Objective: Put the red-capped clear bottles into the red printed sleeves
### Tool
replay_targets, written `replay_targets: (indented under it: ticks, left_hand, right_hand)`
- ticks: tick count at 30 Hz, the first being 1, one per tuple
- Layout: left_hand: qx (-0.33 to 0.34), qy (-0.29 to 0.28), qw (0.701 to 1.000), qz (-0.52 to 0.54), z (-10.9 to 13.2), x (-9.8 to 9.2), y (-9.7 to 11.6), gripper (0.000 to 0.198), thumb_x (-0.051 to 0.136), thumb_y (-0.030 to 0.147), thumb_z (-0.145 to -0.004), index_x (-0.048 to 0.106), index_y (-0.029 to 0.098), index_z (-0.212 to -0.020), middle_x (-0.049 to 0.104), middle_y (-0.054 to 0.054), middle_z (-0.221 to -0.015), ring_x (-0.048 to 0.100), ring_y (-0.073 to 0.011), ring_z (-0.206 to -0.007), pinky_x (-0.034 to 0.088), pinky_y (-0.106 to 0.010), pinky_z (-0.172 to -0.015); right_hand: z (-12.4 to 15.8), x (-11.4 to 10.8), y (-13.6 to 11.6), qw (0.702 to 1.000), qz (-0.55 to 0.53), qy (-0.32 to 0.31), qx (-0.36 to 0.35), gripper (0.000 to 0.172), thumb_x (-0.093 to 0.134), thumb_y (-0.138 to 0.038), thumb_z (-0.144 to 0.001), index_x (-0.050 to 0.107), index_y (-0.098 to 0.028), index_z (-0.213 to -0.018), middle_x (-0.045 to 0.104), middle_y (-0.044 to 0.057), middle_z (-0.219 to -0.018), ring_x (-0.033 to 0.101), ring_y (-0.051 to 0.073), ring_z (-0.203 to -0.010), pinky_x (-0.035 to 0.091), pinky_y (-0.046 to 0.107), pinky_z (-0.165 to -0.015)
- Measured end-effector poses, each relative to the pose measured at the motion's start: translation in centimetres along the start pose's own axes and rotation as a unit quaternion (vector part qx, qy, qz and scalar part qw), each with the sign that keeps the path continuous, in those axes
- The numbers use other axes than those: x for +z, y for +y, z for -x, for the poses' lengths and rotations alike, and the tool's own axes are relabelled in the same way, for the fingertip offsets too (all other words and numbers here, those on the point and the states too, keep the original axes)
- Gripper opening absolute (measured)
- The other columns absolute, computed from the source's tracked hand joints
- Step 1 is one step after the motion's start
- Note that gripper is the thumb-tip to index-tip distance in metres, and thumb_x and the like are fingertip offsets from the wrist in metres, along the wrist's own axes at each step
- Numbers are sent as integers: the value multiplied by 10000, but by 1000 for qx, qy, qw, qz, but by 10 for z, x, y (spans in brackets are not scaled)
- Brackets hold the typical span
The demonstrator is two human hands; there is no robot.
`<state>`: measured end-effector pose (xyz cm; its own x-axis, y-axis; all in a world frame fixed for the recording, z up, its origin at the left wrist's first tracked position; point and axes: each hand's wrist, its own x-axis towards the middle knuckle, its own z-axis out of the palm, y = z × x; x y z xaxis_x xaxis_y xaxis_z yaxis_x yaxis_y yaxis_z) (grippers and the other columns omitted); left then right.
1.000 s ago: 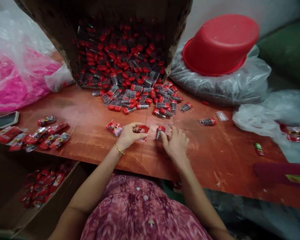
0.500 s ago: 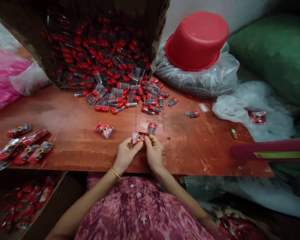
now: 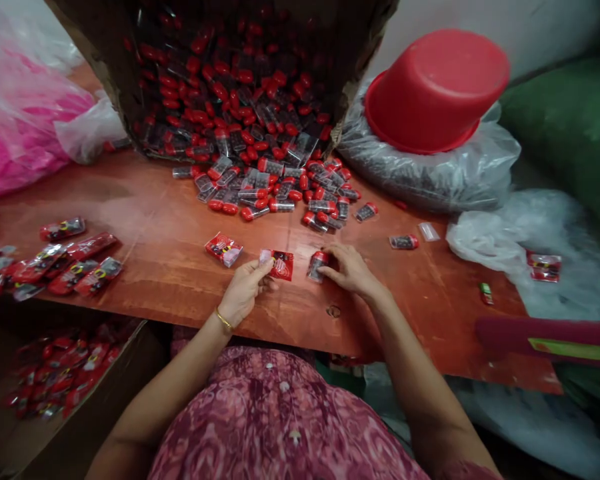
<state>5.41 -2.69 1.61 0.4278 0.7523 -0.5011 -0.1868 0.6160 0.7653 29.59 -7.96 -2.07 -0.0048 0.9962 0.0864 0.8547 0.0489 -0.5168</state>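
The left hand (image 3: 245, 291) pinches its fingers (image 3: 263, 268) on the pale corner of a red foil sachet (image 3: 281, 265), which sits above the front edge of the bench (image 3: 170, 267). Just beside it, the right hand (image 3: 353, 268) curls its fingers (image 3: 333, 255) over a clear red-capped tube (image 3: 317, 265). Another sachet (image 3: 223, 250) lies left of them. Loose tubes (image 3: 260, 193) spill from a tipped cardboard carton (image 3: 80, 33) at the far edge; filled packets (image 3: 70, 267) lie along the left edge, and a red plastic basin (image 3: 435, 93) sits tilted on a plastic sack (image 3: 420, 167).

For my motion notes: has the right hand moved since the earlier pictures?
Yes: against the red foil packet on the reddish wooden table, the right hand moved rightward and forward, onto a red-capped clear tube.
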Motion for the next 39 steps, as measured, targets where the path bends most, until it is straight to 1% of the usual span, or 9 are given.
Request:
replay_targets:
  ticks: [4, 8, 12, 15, 18, 21, 24, 29, 39]
  left_hand:
    - [1, 8, 1000, -5, -1, 2, -1, 428, 809, 452, -432, 591, 133, -617, 598, 33, -548, 504, -45, -429, 418, -170, -441]
    - [-7, 12, 1000, 1, -3, 5, 0, 437, 815, 463, -413, 620, 128, -616, 620, 20, -547, 512, -51, -440, 425, -173, -455]
    - [-33, -4, 999, 24, -3, 7, 0, 431, 810, 476, -433, 625, 133, -618, 610, 13, -528, 537, -70, -454, 442, -190, -477]
    - [-37, -22, 998, 39, -3, 6, 0, 414, 792, 485, -478, 609, 137, -605, 601, 16, -523, 537, -69, -462, 445, -190, -490]
    - [-29, -23, 999, 40, -4, 5, 0, 409, 769, 503, -517, 605, 135, -589, 595, 14, -500, 529, -70, -457, 436, -191, -489]
    - [-13, -24, 999, 32, -5, 4, -1, 424, 765, 513, -516, 628, 122, -607, 619, 0, -528, 530, -74, -467, 427, -195, -493]
    - [-10, -22, 999, 35, -7, 4, -2, 432, 805, 484, -446, 638, 122, -613, 638, 1, -561, 541, -76, -488, 427, -192, -506]
    - [-4, 5, 1000, 28, -7, 6, -1, 431, 804, 491, -426, 634, 127, -583, 616, 11, -524, 539, -74, -486, 429, -191, -514]
    - [33, 16, 999, -25, -5, 10, -1, 479, 762, 568, -428, 657, 120, -561, 604, -2, -487, 530, -99, -482, 429, -226, -526]
  right_hand:
    - [19, 12, -4, 993, -87, 22, 72, 266, 594, -321, -757, 551, -192, -985, 630, 58, -860, 570, 190, -737, 470, 351, -695]
    - [30, 14, -13, 997, -41, 50, 52, 514, 577, -380, -787, 437, -187, -1243, 602, 131, -1110, 554, 269, -1002, 426, 454, -860]
    - [27, 9, -21, 1000, 17, 13, -9, 408, 565, -422, -804, 527, -201, -1145, 536, 143, -1246, 471, 313, -1131, 373, 489, -903]
    - [25, 6, -23, 1000, -22, -8, -7, 304, 641, -415, -749, 580, -185, -938, 626, 116, -1047, 548, 265, -960, 419, 416, -817]
    - [30, 11, -25, 993, -78, 18, 84, 229, 662, -381, -725, 572, -187, -804, 630, 42, -757, 552, 181, -685, 436, 318, -646]
    - [38, 21, -35, 960, -202, 116, 155, 244, 634, -390, -731, 586, -191, -864, 627, 4, -713, 543, 140, -607, 440, 277, -589]
    - [42, 25, -56, 891, -335, 235, 198, 309, 637, -405, -713, 591, -192, -932, 652, 8, -804, 580, 125, -628, 480, 273, -603]
    - [43, 13, -102, 820, -419, 301, 249, 292, 657, -375, -704, 570, -196, -918, 612, -28, -710, 553, 89, -469, 468, 232, -442]
    - [39, 19, -122, 878, -316, 311, 181, 164, 632, -278, -747, 598, -188, -880, 608, -19, -720, 503, 65, -486, 451, 204, -462]
